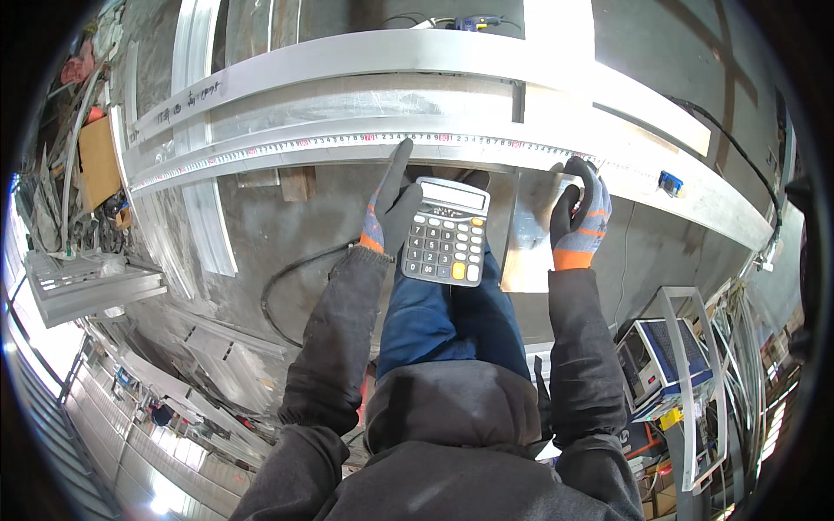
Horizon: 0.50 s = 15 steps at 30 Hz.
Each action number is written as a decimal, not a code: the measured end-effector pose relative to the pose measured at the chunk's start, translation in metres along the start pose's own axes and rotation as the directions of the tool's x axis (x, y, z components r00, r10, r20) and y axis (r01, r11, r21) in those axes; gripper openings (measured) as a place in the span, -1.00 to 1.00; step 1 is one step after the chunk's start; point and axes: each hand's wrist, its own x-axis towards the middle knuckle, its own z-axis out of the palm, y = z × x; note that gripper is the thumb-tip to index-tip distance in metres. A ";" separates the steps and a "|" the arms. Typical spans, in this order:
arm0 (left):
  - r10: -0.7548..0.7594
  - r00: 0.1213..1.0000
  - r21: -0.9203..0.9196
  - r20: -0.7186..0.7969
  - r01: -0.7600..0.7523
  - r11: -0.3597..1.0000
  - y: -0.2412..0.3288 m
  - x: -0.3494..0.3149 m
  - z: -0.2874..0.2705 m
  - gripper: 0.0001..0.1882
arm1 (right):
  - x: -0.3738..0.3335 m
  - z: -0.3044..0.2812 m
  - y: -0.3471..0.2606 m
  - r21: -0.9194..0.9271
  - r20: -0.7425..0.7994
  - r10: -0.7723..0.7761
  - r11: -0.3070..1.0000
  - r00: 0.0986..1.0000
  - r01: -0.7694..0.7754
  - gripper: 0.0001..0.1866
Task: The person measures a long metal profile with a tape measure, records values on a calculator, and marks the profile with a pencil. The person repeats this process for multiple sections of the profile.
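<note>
left hand (393,207): gloved, wrapped round a grey calculator (444,231), held just below the rail
right hand (580,213): gloved, fingertips pinching the tape measure (365,140) on the aluminium rail (347,95)

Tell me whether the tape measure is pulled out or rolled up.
Pulled out: the tape measure lies stretched along the metal bar, with the right hand at its far part.

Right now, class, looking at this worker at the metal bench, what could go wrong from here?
1. The left hand holds the calculator over bare floor with nothing under it; in a glove, it might slip and fall.
2. The right hand pinches at the measuring tape on the aluminium profile; a slight shift could spoil the reading.
3. A cable loops on the floor near the legs, a likely trip hazard.
</note>
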 end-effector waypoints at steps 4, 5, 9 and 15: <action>0.000 0.999 0.019 0.046 -0.001 1.000 -0.003 0.001 -0.005 -0.24 | -0.003 0.004 0.001 0.067 -0.021 0.069 0.996 0.997 -0.067 -0.60; 0.016 0.999 0.034 0.049 -0.018 0.999 -0.004 0.001 -0.005 -0.24 | -0.003 0.005 0.000 0.085 -0.014 0.092 0.992 0.996 -0.090 -0.60; 0.042 0.995 0.005 0.091 -0.042 0.999 -0.009 0.003 -0.008 -0.26 | -0.001 0.008 -0.001 0.039 -0.042 0.109 0.993 0.993 -0.107 -0.60; -0.039 0.984 -0.013 0.172 0.041 0.999 -0.011 0.005 -0.014 -0.24 | 0.002 0.011 -0.003 0.003 -0.099 0.108 0.994 0.989 -0.108 -0.65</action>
